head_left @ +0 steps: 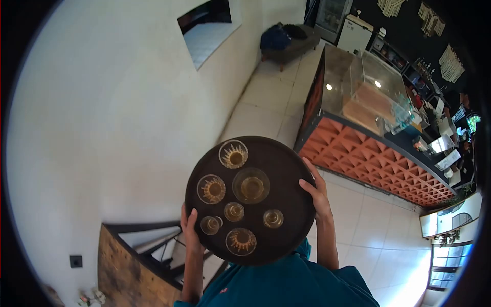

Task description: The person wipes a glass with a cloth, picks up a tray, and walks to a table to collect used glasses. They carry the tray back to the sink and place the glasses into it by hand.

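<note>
A round dark brown tray (pixel 286 174) is held out in front of my body. My left hand (pixel 190 227) grips its left rim, thumb on top. On the opposite rim my right hand (pixel 317 193) holds on, thumb on the surface and fingers under the edge. Several glasses stand on the tray. Three are patterned tumblers: one at the far edge (pixel 233 154), one at the left (pixel 211 189), one near me (pixel 241 241). A wider plain glass (pixel 251 186) is in the middle. Small glass vessels (pixel 234 211) stand near my left hand, and another small glass (pixel 273 218) sits right of them.
A counter (pixel 378 153) with a terracotta patterned front and clear display case (pixel 376 94) stands ahead right. The white wall (pixel 128 117) runs along my left. A wooden table (pixel 128 266) is at lower left. A bench (pixel 296 43) stands ahead on the tiled floor (pixel 261 115).
</note>
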Demonstrator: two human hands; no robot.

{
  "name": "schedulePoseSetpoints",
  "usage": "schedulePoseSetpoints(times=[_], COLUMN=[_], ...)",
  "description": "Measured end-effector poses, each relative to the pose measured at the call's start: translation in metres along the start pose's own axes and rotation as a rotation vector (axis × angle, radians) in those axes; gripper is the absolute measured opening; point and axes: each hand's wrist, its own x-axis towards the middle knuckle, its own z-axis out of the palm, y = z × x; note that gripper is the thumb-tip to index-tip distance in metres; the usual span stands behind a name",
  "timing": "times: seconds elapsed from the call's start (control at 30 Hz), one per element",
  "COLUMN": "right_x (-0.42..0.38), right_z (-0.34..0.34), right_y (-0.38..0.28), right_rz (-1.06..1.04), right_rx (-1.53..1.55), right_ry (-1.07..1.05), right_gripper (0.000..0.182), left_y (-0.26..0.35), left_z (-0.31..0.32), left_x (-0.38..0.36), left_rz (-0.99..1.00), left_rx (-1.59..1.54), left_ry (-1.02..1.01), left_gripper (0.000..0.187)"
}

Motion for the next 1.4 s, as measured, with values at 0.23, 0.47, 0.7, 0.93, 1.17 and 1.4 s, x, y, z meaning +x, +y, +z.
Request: schedulePoseSetpoints(times=[0.23,0.47,0.7,0.93,1.17,1.4], right_x=[0.147,0.315,0.457,0.59,0.723,0.827], right_z=[-0.032,-0.1,-0.138,-0.167,-0.214,-0.243], right_y=[-0.001,-0.006,-0.075,-0.132,-0.165,-0.197], right_rz=[-0.007,-0.039,-0.08,-0.052,-0.072,-0.114], right_rx=[0.053,0.025,-0.036,0.093,0.135,0.271], right_ry=[0.124,0.176,0.143,0.187,0.35,0.601], right_gripper=[0.059,0.057,0.057,0.057,0.05,0.048], left_y=[0.003,-0.025,0.003,0.039,0.047,0.055], left_z=[0.079,0.184,0.3,0.417,0.519,0.634], left_x=[0.154,0.309,0.413,0.525,0.673,0.817], left_rz=[-0.022,0.002,0.068,0.104,0.051,0.012], left_rx=[0.105,0.118,0.041,0.217,0.197,0.319], left_ry=[-0.071,-0.106,-0.081,-0.075,-0.21,-0.375], left_gripper=[0.042,0.045,0.047,0.052,0.048,0.046])
